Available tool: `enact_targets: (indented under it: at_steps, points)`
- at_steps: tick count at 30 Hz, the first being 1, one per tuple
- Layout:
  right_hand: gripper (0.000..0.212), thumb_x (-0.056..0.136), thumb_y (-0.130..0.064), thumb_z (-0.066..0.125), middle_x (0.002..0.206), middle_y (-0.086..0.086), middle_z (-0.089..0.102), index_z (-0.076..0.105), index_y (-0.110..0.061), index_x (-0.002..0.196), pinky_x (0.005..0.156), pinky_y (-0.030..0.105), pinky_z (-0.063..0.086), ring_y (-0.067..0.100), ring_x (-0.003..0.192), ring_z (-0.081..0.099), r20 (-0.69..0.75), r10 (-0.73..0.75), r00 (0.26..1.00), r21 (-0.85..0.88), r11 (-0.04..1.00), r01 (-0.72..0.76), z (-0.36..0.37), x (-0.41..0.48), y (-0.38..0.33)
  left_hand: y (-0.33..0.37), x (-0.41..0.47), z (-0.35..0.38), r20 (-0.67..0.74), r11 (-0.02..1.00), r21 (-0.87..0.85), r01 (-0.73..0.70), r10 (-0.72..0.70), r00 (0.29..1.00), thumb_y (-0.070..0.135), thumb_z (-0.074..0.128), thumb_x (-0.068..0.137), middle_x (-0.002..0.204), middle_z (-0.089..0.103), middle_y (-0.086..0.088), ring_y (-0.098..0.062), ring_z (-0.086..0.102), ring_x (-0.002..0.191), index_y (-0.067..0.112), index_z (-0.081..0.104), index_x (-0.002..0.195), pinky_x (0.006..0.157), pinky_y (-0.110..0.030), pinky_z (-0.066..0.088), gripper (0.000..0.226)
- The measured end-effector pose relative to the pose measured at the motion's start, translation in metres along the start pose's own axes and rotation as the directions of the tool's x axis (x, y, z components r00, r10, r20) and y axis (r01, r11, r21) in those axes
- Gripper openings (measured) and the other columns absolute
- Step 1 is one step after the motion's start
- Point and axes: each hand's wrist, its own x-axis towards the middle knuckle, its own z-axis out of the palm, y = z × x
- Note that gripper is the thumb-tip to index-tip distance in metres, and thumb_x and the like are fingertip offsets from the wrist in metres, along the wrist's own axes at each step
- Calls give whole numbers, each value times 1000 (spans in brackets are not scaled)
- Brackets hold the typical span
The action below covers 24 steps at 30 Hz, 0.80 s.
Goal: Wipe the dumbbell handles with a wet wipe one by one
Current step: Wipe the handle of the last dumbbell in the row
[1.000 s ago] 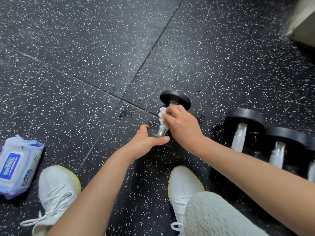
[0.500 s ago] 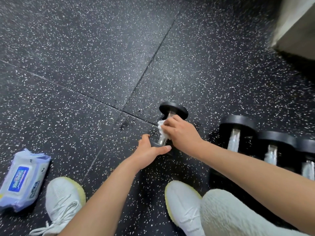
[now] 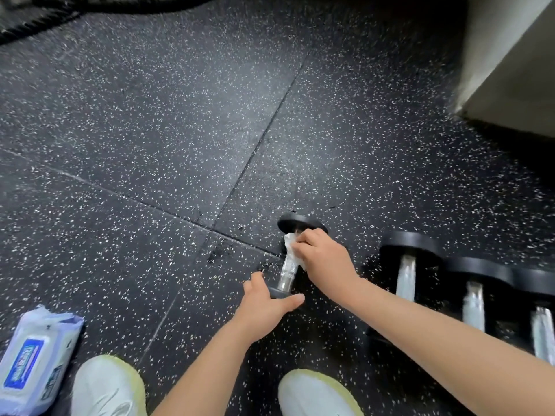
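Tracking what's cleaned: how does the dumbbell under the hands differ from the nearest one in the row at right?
The black-ended, chrome-handled dumbbell under the hands has a white wet wipe held on its handle by the right hand; the nearest row dumbbell has a bare handle. The left hand holds the first one's near end; the row dumbbell is untouched. Both lie on the speckled floor.

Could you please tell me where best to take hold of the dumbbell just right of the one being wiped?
Likely its metal handle, from above: it lies on the floor, handle raised between wide black ends, and another dumbbell crowds its right side.
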Motion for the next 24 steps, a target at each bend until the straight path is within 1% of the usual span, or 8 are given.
enact_targets:
  at_steps: [2,7,12,15,18,21,22,24]
  points:
    - [22,85,-13,66,102,-9,62,74,-22,104,50,30,47,17,91,56,-32,43,999,33,999,-42,0,3,7,0,1,1,-11,1000,14,-14,14,1000,66,79,77,157,19,-2,-23,33,144,19,6,161,116,-44,34,121]
    - [25,90,-16,64,106,-7,61,72,-20,113,53,39,53,19,91,57,-80,59,995,127,991,-49,9,-8,4,-1,-2,8,-59,997,51,-55,58,997,66,78,78,157,21,-4,-27,34,144,15,8,160,114,-44,35,120]
    - [20,90,-15,65,104,-9,61,72,-20,108,52,39,51,19,89,56,-96,14,995,136,991,0,16,-21,-9,-8,2,10,-59,995,84,-58,63,996,69,75,77,159,20,-5,-30,32,146,16,6,162,116,-46,35,122]
    - [17,88,-16,67,102,-8,60,72,-19,104,51,38,51,20,88,57,-82,-19,996,115,993,29,13,-25,-15,-8,2,10,-40,996,57,-64,66,997,63,71,82,159,17,-4,-29,27,148,19,5,162,118,-47,32,113]
    - [17,90,-23,59,100,-8,61,74,-18,94,54,38,52,19,87,57,-70,27,997,85,996,-21,7,-12,-12,-7,5,9,-36,997,56,-53,55,998,61,70,85,161,13,-5,-31,23,150,17,6,162,120,-49,29,109]
    - [10,89,-21,67,102,-7,60,76,-19,92,57,37,52,18,88,55,-83,152,985,70,987,-146,4,0,-12,-6,3,10,-26,995,80,-54,56,998,65,73,83,159,15,-7,-32,27,148,15,7,162,120,-49,30,115]
    - [8,88,-19,69,100,-7,60,76,-19,92,56,36,51,18,87,54,-75,173,982,66,983,-169,3,0,-14,-6,2,11,-19,996,80,-45,47,999,66,75,80,159,15,-6,-32,27,147,15,6,162,120,-49,30,118]
    - [9,85,-15,70,95,-7,59,77,-19,89,53,33,47,17,85,51,-37,159,987,54,986,-157,3,-3,-21,-5,0,12,-6,998,66,-21,22,1000,68,78,75,160,14,-5,-31,26,149,17,3,162,120,-50,31,126]
